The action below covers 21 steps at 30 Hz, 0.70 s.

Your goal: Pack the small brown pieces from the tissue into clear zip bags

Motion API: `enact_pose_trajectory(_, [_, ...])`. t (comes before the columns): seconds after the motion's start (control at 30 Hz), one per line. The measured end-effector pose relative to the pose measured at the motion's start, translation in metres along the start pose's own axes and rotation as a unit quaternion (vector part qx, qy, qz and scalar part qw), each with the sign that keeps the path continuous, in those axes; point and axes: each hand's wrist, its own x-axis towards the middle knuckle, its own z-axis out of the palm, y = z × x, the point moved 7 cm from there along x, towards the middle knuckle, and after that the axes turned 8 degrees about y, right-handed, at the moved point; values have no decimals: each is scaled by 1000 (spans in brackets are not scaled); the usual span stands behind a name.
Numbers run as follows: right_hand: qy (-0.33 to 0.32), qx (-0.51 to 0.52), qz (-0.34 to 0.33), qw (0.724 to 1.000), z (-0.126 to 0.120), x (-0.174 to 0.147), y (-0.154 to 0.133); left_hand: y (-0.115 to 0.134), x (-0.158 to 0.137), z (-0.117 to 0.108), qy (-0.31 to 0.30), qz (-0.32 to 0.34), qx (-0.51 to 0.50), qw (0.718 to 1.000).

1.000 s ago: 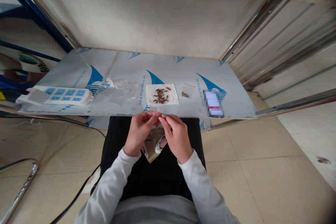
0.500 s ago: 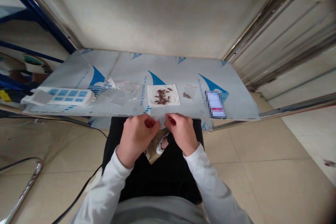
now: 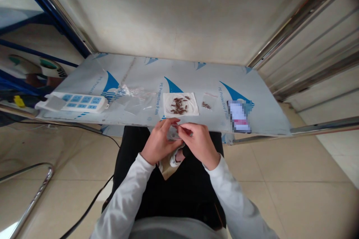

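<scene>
In front of the shelf edge, my two hands meet over my lap at a small clear plastic bag (image 3: 172, 133). My left hand (image 3: 162, 140) curls round the bag, thumb below and fingers above. My right hand (image 3: 198, 142) pinches at the bag's upper right edge; its fingertips partly hide what lies there. Just beyond sits a white square paper tray (image 3: 166, 109) with several small brown metal-looking pieces (image 3: 179, 105) piled in it. To its right lies a clear zip bag (image 3: 212, 99) holding several of the same pieces.
Film-covered shelf (image 3: 190, 76) spans the front. At left are a white power strip (image 3: 84, 103) with blue sockets and loose clear plastic bags (image 3: 136, 99). A phone (image 3: 239, 117) lies at right. A black cable (image 3: 92, 198) and metal tube leg (image 3: 35, 194) are at lower left.
My left hand has opened its grip and turned, now wrapping round the bag rather than pinching its edge. My right hand has closed in beside it. The whole view has shifted slightly.
</scene>
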Motion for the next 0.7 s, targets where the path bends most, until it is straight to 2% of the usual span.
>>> enact_pose_trajectory(0.13, [8, 18, -13, 1000, -1, 14, 18, -17, -4, -4, 36, -63, -47, 996])
enact_pose_trajectory(0.23, [54, -30, -11, 998, 2, 47, 56, -31, -7, -6, 62, -94, -43, 993])
enact_pose_trajectory(0.3, [15, -118, -27, 993, 21, 74, 82, -38, -9, -5, 74, -103, -36, 991])
enact_pose_trajectory(0.4, [-49, -153, -58, 985, 51, 105, 109, -44, -10, -3, 73, -118, -22, 990])
enact_pose_trajectory(0.53, [-89, -171, -79, 978, 71, 123, 117, -50, -10, -5, 75, -126, -8, 989])
enact_pose_trajectory(0.7, [-88, -202, -62, 973, 71, 129, 118, -57, -3, -7, 81, -124, 5, 989])
